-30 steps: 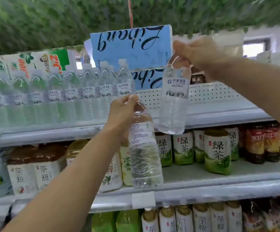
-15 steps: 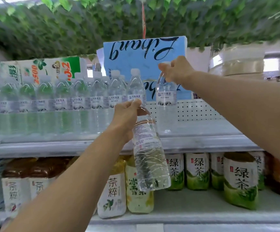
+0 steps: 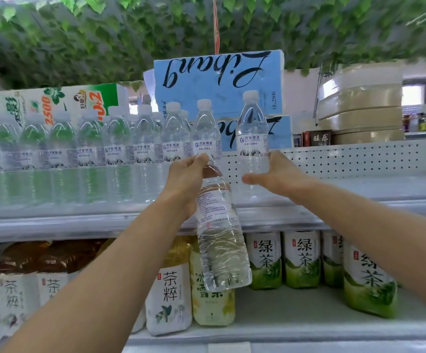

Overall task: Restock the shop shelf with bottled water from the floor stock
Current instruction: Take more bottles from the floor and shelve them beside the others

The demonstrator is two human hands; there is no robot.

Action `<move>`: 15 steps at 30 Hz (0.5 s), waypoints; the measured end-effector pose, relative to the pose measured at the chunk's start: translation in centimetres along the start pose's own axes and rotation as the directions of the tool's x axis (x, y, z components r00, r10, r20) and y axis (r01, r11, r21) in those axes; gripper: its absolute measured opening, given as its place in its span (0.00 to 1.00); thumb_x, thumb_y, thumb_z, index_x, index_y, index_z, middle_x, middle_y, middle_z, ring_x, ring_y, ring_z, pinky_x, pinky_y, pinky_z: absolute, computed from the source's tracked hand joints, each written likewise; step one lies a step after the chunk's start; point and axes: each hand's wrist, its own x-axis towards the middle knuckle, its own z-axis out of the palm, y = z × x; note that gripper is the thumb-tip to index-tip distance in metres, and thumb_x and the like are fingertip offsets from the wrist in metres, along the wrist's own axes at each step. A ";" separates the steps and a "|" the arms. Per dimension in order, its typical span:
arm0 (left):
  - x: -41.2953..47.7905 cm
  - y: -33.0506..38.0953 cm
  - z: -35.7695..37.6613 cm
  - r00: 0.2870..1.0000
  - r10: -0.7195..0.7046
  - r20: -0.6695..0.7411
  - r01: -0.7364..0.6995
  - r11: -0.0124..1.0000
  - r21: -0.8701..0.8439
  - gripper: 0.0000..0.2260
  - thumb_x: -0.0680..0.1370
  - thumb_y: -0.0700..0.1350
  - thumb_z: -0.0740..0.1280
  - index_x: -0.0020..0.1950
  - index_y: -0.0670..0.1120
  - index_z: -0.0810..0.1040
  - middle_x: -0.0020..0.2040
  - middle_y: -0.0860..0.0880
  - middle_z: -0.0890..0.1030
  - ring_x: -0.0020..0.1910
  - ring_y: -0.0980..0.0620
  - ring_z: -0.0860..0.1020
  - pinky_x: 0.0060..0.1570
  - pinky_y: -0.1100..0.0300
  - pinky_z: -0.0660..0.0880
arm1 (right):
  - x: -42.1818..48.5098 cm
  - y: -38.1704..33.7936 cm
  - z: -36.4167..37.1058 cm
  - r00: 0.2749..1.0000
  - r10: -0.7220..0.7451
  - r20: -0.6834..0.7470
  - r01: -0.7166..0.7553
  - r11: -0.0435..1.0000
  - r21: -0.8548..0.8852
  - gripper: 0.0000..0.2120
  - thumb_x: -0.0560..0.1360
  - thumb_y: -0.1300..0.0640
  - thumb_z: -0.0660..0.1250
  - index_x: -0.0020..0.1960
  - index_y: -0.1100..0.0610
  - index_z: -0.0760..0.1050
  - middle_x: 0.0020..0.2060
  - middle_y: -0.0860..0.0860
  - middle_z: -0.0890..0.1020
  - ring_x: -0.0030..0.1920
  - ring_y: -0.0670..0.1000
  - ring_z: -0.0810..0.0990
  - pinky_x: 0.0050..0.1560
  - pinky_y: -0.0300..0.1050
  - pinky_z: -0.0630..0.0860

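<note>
Bottles (image 3: 116, 154) crowd the shelf's (image 3: 359, 197) left, my right hand (image 3: 280, 174) curls round the end bottle (image 3: 252, 128) standing there, my left hand (image 3: 186, 177) grips the next bottle (image 3: 219, 238) by its neck out front, with room rightward.

Water bottles (image 3: 79, 156) line the upper shelf (image 3: 359, 189), frame left; end bottle (image 3: 252, 149) stands rightmost. Held bottle (image 3: 219, 238) hangs centre, before tea bottles (image 3: 301, 258) below.

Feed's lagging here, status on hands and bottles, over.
Left hand grips spare bottle by neck, hanging free. Right hand holds end bottle upright on top shelf. Space to its right bare.
</note>
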 end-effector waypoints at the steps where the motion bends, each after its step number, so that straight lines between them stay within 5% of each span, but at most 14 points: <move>1: 0.1 0.0 0.0 1.000 0.000 0.001 0.000 1.000 0.005 0.11 0.82 0.44 0.62 0.52 0.37 0.79 0.38 0.44 0.83 0.34 0.48 0.80 0.37 0.55 0.78 | -0.2 0.0 0.0 1.000 -0.008 0.008 0.007 1.000 0.021 0.32 0.66 0.47 0.78 0.64 0.56 0.69 0.58 0.50 0.79 0.59 0.53 0.77 0.62 0.53 0.72; 5: 0.3 -0.1 0.2 1.000 0.000 -0.015 0.000 1.000 0.012 0.12 0.83 0.45 0.62 0.54 0.37 0.79 0.40 0.44 0.82 0.35 0.48 0.79 0.37 0.54 0.79 | 0.3 -0.8 -0.2 0.996 -0.033 0.085 0.029 0.999 0.045 0.15 0.74 0.57 0.74 0.55 0.52 0.71 0.45 0.46 0.77 0.47 0.48 0.75 0.52 0.46 0.73; 9: 0.7 -0.5 0.2 0.999 0.028 -0.031 -0.026 0.998 0.049 0.14 0.83 0.46 0.61 0.55 0.36 0.79 0.40 0.44 0.83 0.41 0.46 0.80 0.52 0.46 0.79 | 1.8 -1.0 0.9 0.998 0.006 0.068 -0.006 1.000 -0.002 0.18 0.74 0.55 0.73 0.58 0.56 0.68 0.50 0.51 0.76 0.47 0.50 0.75 0.45 0.44 0.74; 15: 0.6 -0.6 0.1 0.999 0.035 -0.032 -0.035 0.999 0.013 0.15 0.84 0.46 0.61 0.56 0.35 0.79 0.38 0.45 0.83 0.36 0.47 0.81 0.40 0.53 0.80 | 3.8 -1.3 2.3 0.997 0.034 0.074 -0.033 0.999 -0.014 0.20 0.74 0.55 0.74 0.61 0.58 0.70 0.55 0.53 0.77 0.53 0.54 0.76 0.48 0.48 0.76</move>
